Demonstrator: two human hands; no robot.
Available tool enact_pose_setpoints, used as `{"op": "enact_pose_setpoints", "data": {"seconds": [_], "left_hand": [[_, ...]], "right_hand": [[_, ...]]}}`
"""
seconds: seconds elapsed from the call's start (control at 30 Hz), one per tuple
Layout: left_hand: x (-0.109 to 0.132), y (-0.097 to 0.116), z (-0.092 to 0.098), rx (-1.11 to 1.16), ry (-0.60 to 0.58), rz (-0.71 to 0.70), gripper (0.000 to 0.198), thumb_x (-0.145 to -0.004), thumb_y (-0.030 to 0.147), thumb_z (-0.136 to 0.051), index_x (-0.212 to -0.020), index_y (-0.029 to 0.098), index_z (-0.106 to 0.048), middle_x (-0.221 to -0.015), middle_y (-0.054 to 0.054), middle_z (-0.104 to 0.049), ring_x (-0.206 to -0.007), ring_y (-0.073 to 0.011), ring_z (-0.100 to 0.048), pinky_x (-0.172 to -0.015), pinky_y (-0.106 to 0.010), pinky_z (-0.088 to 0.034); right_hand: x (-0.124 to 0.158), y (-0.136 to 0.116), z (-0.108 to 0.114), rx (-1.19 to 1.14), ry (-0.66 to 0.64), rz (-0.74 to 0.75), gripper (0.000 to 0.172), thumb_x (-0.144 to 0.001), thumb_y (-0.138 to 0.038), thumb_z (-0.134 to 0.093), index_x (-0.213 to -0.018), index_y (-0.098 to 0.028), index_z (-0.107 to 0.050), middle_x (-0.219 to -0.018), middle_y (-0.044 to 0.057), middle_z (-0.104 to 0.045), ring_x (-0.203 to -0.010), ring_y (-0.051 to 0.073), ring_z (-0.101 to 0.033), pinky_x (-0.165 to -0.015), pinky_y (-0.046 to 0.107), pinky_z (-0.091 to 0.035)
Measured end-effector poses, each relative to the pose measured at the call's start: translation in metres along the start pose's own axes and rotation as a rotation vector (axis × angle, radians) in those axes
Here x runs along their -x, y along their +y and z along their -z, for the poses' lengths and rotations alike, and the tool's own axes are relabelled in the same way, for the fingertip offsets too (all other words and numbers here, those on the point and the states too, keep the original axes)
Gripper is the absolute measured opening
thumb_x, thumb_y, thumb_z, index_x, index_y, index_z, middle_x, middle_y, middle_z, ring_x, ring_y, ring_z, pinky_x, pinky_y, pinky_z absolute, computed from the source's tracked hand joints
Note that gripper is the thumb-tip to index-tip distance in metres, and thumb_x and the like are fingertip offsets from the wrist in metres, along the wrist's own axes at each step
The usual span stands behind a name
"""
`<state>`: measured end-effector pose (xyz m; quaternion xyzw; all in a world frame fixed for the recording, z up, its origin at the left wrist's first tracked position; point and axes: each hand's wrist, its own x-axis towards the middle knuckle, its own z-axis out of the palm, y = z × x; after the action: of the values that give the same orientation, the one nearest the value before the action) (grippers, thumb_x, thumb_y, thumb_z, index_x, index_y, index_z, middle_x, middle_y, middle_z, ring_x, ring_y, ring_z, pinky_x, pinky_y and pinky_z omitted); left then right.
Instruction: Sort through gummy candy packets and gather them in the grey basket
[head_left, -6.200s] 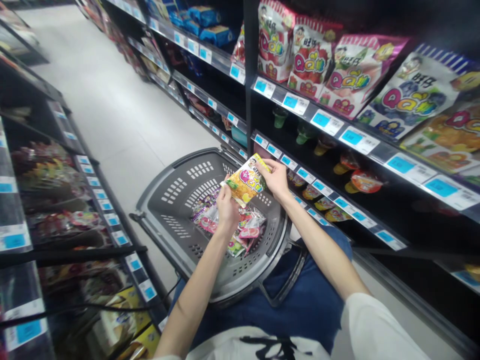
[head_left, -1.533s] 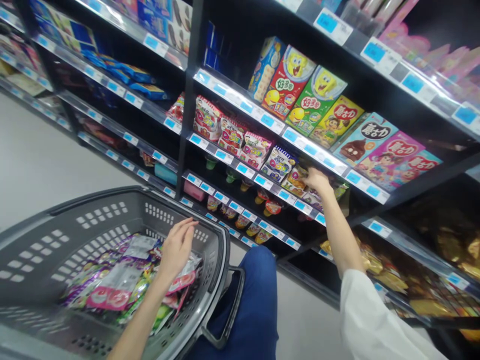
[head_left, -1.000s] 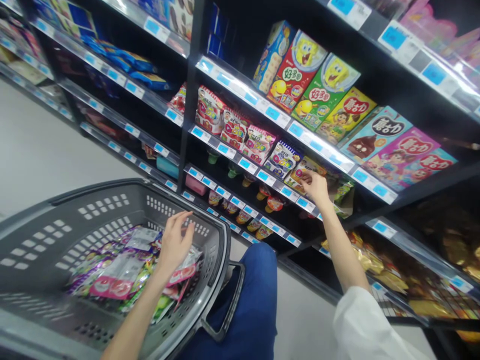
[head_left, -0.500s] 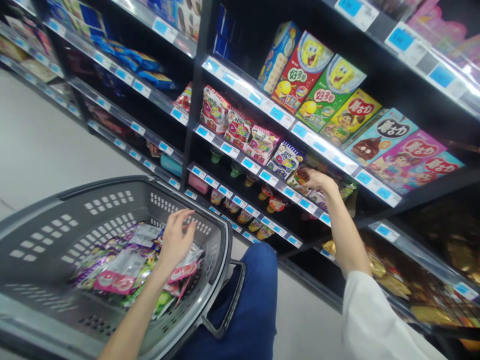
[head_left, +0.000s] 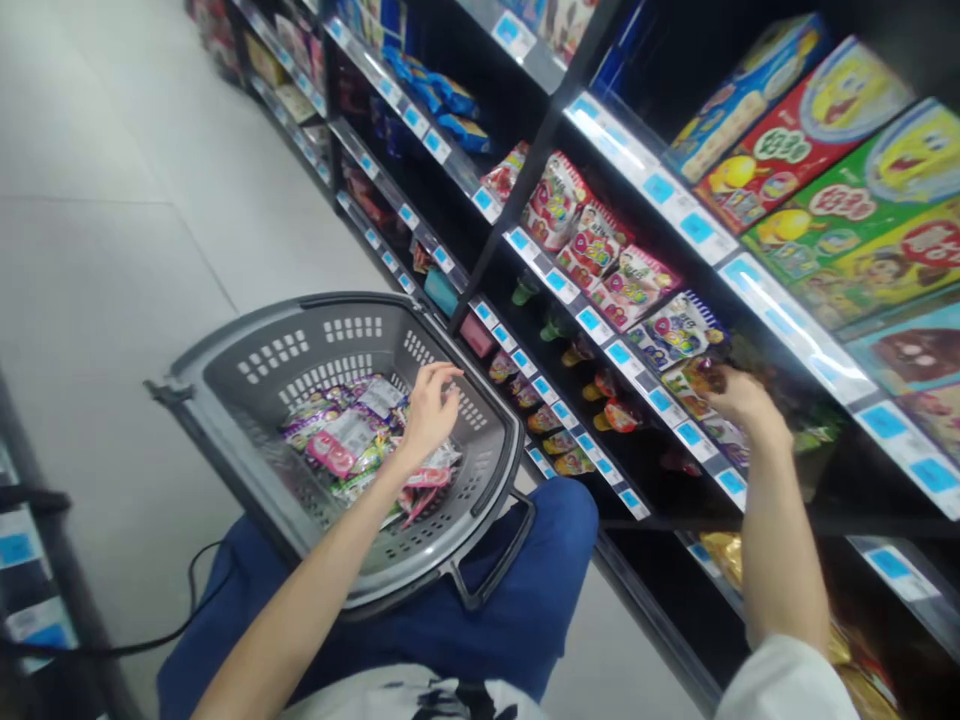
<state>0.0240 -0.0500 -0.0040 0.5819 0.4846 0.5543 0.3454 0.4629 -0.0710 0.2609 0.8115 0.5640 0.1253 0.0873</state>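
Note:
My left hand (head_left: 433,405) hovers over the grey plastic shopping basket (head_left: 465,540), empty, its fingers loosely bent and apart. Under it, on the basket's floor, lie several shiny candy bags (head_left: 349,435) in purple, pink and green. My right hand (head_left: 750,405) reaches into a shelf, its fingertips closed on the top of a small yellow-brown candy bag (head_left: 686,385), which still stands on the shelf. Beside that bag is a white and purple gummy bag (head_left: 675,330). The right fingers partly hide the bag they touch.
Red and pink gummy bags (head_left: 592,240) line the same shelf. Colourful snack boxes (head_left: 806,150) stand above, jelly cups (head_left: 619,415) below. The basket rests over my blue-trousered legs (head_left: 570,530). A black cable (head_left: 161,640) runs at the lower left, by another shelf edge.
The view has turned left and tilted, so the shelves and basket appear farther right and more floor shows. Both hands keep nearly the same places, the right one at the same bag.

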Motion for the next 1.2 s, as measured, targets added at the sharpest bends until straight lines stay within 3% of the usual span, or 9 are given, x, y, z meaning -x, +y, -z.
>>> {"op": "enact_pose_setpoints", "data": {"seconds": [0.1,0.17,0.27,0.33,0.47,0.63,0.9,1.07,1.2], "left_hand": [[-0.004,-0.002,0.004,0.045,0.042,0.053,0.032,-0.084,0.008,-0.05,-0.109,0.017,-0.067,-0.126,-0.011,-0.056,-0.1,-0.0178,-0.065,-0.08,-0.031,-0.057],[-0.008,-0.004,0.006,0.076,0.068,0.088,0.032,-0.081,0.005,-0.05,-0.106,0.017,-0.067,-0.123,-0.01,-0.057,-0.099,-0.0172,-0.065,-0.078,-0.03,-0.057],[-0.013,-0.01,0.009,0.142,0.111,0.13,0.033,-0.079,0.003,-0.05,-0.104,0.015,-0.067,-0.119,-0.01,-0.057,-0.098,-0.0169,-0.066,-0.077,-0.029,-0.056],[-0.015,-0.014,0.011,0.187,0.138,0.172,0.031,-0.079,0.004,-0.05,-0.103,0.015,-0.066,-0.119,-0.01,-0.057,-0.097,-0.0169,-0.066,-0.074,-0.027,-0.055],[-0.017,-0.02,0.012,0.221,0.17,0.27,0.028,-0.08,0.005,-0.05,-0.101,0.015,-0.066,-0.12,-0.011,-0.057,-0.096,-0.0157,-0.065,-0.07,-0.024,-0.055],[-0.02,-0.029,0.015,0.198,0.193,0.294,0.028,-0.08,0.003,-0.05,-0.099,0.015,-0.066,-0.119,-0.01,-0.06,-0.095,-0.0144,-0.065,-0.07,-0.023,-0.055],[-0.032,-0.049,0.036,-0.007,0.203,0.275,0.026,-0.085,0.007,-0.048,-0.102,0.019,-0.064,-0.12,-0.007,-0.064,-0.1,-0.0157,-0.067,-0.084,-0.029,-0.056],[-0.028,-0.082,0.036,-0.657,-0.263,0.328,0.036,-0.092,0.008,-0.039,-0.119,0.013,-0.062,-0.121,-0.013,-0.068,-0.117,-0.021,-0.063,-0.105,-0.036,-0.048],[0.008,-0.123,0.029,-0.917,-0.538,0.564,0.025,-0.094,0.017,-0.053,-0.108,0.003,-0.068,-0.112,-0.022,-0.069,-0.11,-0.0286,-0.066,-0.097,-0.041,-0.052]], "right_hand": [[0.012,-0.023,0.017,0.136,-0.121,-0.134,0.061,-0.084,-0.027,-0.069,-0.142,-0.016,-0.055,-0.131,0.025,-0.06,-0.113,0.035,-0.065,-0.085,0.039,-0.05],[0.029,-0.048,0.026,0.173,0.002,-0.146,0.056,-0.088,-0.029,-0.063,-0.143,-0.02,-0.054,-0.133,0.025,-0.058,-0.113,0.037,-0.064,-0.084,0.043,-0.049],[0.061,-0.1,0.027,-0.099,0.332,0.14,0.041,-0.094,-0.03,-0.055,-0.135,-0.022,-0.058,-0.124,0.016,-0.065,-0.112,0.029,-0.065,-0.093,0.041,-0.05],[0.08,-0.146,0.015,-0.388,0.356,0.385,0.034,-0.096,-0.03,-0.054,-0.128,-0.024,-0.06,-0.115,0.009,-0.069,-0.105,0.02,-0.067,-0.096,0.033,-0.051],[0.101,-0.258,-0.038,-0.501,-0.05,0.738,0.03,-0.1,-0.028,-0.047,-0.124,-0.022,-0.064,-0.116,0.008,-0.07,-0.106,0.021,-0.068,-0.095,0.032,-0.053],[0.145,-0.362,-0.129,0.008,-0.613,1.062,0.044,-0.098,-0.015,-0.046,-0.141,-0.015,-0.053,-0.128,0.017,-0.065,-0.119,0.029,-0.065,-0.099,0.04,-0.054],[0.201,-0.393,-0.162,0.122,-0.863,1.296,0.041,-0.095,-0.013,-0.049,-0.133,-0.013,-0.063,-0.13,0.02,-0.063,-0.123,0.029,-0.063,-0.101,0.041,-0.055],[0.194,-0.389,-0.169,0.181,-0.873,1.266,0.041,-0.093,-0.012,-0.051,-0.131,-0.01,-0.065,-0.129,0.022,-0.063,-0.123,0.031,-0.063,-0.102,0.043,-0.055],[0.198,-0.389,-0.176,0.158,-0.849,1.287,0.045,-0.093,-0.012,-0.05,-0.137,-0.012,-0.061,-0.135,0.021,-0.06,-0.127,0.029,-0.061,-0.106,0.044,-0.052]]}}
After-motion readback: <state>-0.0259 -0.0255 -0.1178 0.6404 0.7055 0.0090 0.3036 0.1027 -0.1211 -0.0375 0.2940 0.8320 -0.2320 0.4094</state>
